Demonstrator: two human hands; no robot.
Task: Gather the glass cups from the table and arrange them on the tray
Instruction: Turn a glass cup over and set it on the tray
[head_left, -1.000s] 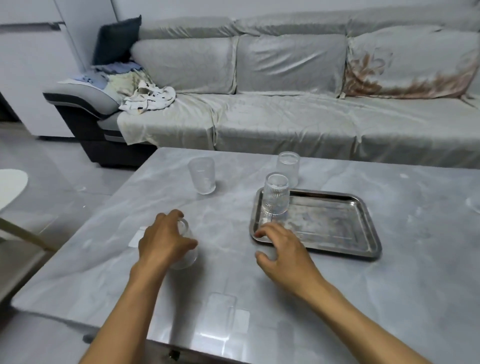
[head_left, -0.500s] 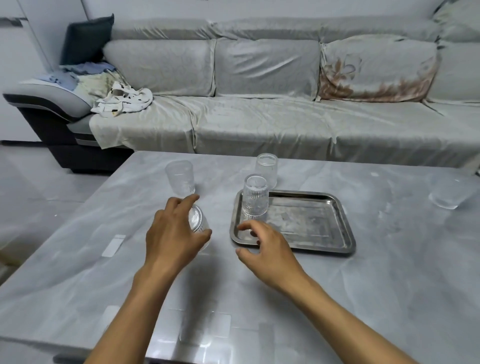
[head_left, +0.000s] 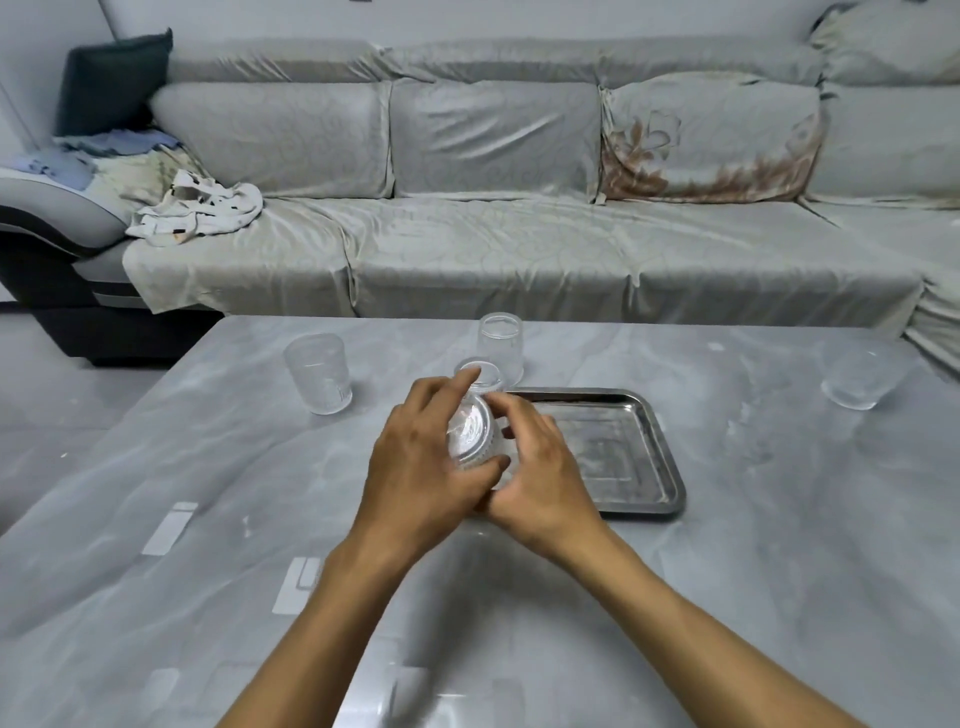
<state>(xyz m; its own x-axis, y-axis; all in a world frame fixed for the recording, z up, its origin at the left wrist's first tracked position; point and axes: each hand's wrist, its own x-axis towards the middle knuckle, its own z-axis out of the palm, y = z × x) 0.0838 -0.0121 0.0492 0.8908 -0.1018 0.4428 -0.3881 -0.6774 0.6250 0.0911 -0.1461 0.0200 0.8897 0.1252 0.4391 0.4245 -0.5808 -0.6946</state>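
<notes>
A ribbed glass cup (head_left: 474, 431) is held upside down above the near left corner of the steel tray (head_left: 649, 457). My left hand (head_left: 421, 467) grips it from the left, and my right hand (head_left: 540, 467) closes on it from the right. Behind it an upturned ribbed cup (head_left: 480, 375) stands on the tray's far left corner, mostly hidden by my fingers. A clear cup (head_left: 500, 345) stands upside down just beyond the tray. Another cup (head_left: 318, 380) stands upright to the left on the table. A low cup (head_left: 857, 382) rests at the far right.
The grey marble table (head_left: 208, 493) has pale tape patches (head_left: 171, 527) near its left front. A grey covered sofa (head_left: 493, 249) runs along the far edge, with folded clothes (head_left: 197, 208) on its left end.
My left hand has carried the cup from the table's left side to the right, over the tray's corner. My right hand has left the tray rim and closed on the cup.
</notes>
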